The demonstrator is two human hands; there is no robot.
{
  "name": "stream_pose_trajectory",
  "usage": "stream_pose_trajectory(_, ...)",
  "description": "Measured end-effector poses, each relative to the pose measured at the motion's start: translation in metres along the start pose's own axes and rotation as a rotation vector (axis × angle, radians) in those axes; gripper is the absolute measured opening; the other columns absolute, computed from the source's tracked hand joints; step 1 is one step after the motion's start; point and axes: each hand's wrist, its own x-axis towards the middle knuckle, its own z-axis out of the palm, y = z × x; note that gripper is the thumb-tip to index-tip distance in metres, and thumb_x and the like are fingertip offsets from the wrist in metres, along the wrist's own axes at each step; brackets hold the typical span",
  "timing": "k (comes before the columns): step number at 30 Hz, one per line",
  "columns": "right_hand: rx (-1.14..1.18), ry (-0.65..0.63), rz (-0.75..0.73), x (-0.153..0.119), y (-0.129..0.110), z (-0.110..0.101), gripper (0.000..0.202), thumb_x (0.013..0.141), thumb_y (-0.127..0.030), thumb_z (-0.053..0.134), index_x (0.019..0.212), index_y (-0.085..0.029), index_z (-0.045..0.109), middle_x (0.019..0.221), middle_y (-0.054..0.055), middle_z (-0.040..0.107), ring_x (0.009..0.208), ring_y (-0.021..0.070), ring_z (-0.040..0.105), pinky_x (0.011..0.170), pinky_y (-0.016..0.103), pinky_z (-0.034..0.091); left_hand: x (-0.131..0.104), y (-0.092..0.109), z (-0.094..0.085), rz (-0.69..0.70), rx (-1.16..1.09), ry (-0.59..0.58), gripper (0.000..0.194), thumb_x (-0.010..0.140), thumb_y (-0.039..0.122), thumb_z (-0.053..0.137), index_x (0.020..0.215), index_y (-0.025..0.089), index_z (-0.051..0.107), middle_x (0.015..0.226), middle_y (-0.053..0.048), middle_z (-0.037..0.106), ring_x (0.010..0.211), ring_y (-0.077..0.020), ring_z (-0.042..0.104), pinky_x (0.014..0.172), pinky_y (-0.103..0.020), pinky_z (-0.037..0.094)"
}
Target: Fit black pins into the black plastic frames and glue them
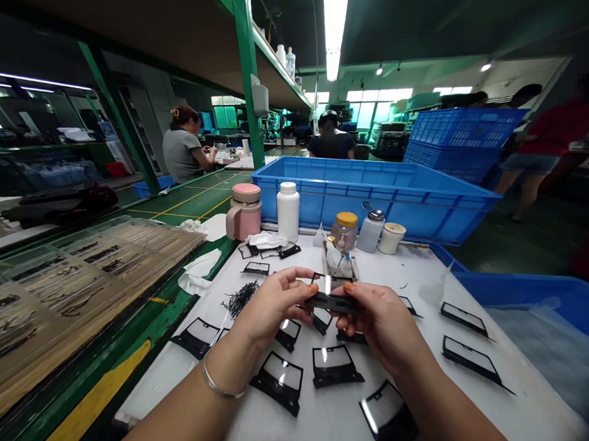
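Left hand [282,296] and right hand [376,312]: fingers [302,291] pinch opposite ends of one black-framed part [332,301], held above white surface [332,426].

1. Along the far edge of the surface [332,422], a pink mug [245,217], white bottle [287,213], yellow-lidded jar [346,229] and pump bottle [371,233] form a broken row, with a long blue crate [375,202] walling it behind.
2. Between white bottle and jar a gap opens, partly obstructed by a tray of small items [340,266].
3. Near the right edge lie two black frames [470,358]; a passage runs between them and the right hand [376,312].
4. Toward the left edge, black strips [240,300] crowd the left hand [280,296].
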Motion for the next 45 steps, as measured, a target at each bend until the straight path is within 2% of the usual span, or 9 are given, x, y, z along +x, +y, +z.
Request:
stream_pose_trajectory(13,0.023,0.063,0.007,-0.0009,-0.0028,0.0007,0.029,0.079,-0.040,0.066,0.078,-0.010,0.068,0.064,0.008,0.067,0.047,0.0129,0.058,0.042,0.020,0.040,-0.0017,0.0000,0.0010,0.025,-0.033,0.007,0.031,0.085,0.033,0.062,0.109,0.014,0.057,0.075,-0.001,0.057,0.060,-0.0082,0.055,0.051,-0.019,0.054)
stream_pose_trajectory(19,-0.035,0.030,-0.010,-0.0036,-0.0023,0.0025,0.030,0.079,-0.042,0.066,0.075,-0.012,0.070,0.067,0.008,0.069,0.049,0.0140,0.059,0.043,0.022,0.040,-0.0041,-0.0023,0.0058,0.064,0.124,-0.022,0.044,0.083,0.043,0.064,0.117,0.018,0.052,0.074,0.000,0.058,0.058,-0.0096,0.057,0.051,-0.020,0.052)
stream_pose_trajectory(24,-0.091,-0.016,-0.018,-0.0042,0.0011,0.0056,0.033,0.081,-0.044,0.064,0.076,-0.013,0.070,0.066,0.008,0.070,0.052,0.0148,0.060,0.045,0.022,0.041,-0.0032,-0.0056,0.0081,0.063,0.199,-0.063,0.043,0.084,0.040,0.063,0.119,0.020,0.049,0.061,0.005,0.053,0.048,-0.0089,0.053,0.045,-0.018,0.047)
stream_pose_trajectory(31,-0.147,-0.014,-0.047,-0.0037,0.0024,0.0076,0.034,0.084,-0.044,0.062,0.072,-0.013,0.069,0.066,0.008,0.069,0.053,0.0142,0.060,0.046,0.022,0.041,-0.0032,-0.0051,0.0083,0.073,0.208,-0.061,0.037,0.085,0.034,0.062,0.116,0.018,0.050,0.058,0.006,0.049,0.047,-0.0081,0.050,0.045,-0.018,0.047)
stream_pose_trajectory(38,-0.146,-0.021,-0.051,-0.0038,0.0028,0.0072,0.034,0.083,-0.044,0.063,0.074,-0.013,0.071,0.067,0.008,0.070,0.054,0.0152,0.061,0.046,0.023,0.042,-0.0033,-0.0042,0.0077,0.072,0.193,-0.075,0.041,0.083,0.036,0.064,0.117,0.018,0.049,0.059,0.006,0.048,0.048,-0.0081,0.048,0.045,-0.018,0.047)
stream_pose_trajectory(45,-0.089,-0.096,0.013,-0.0023,0.0006,0.0025,0.031,0.080,-0.040,0.066,0.088,-0.011,0.074,0.076,0.010,0.072,0.054,0.0137,0.063,0.046,0.021,0.045,-0.0048,-0.0007,0.0069,0.118,0.198,-0.028,0.039,0.083,0.034,0.064,0.115,0.018,0.049,0.060,0.006,0.050,0.048,-0.0078,0.049,0.044,-0.017,0.045)
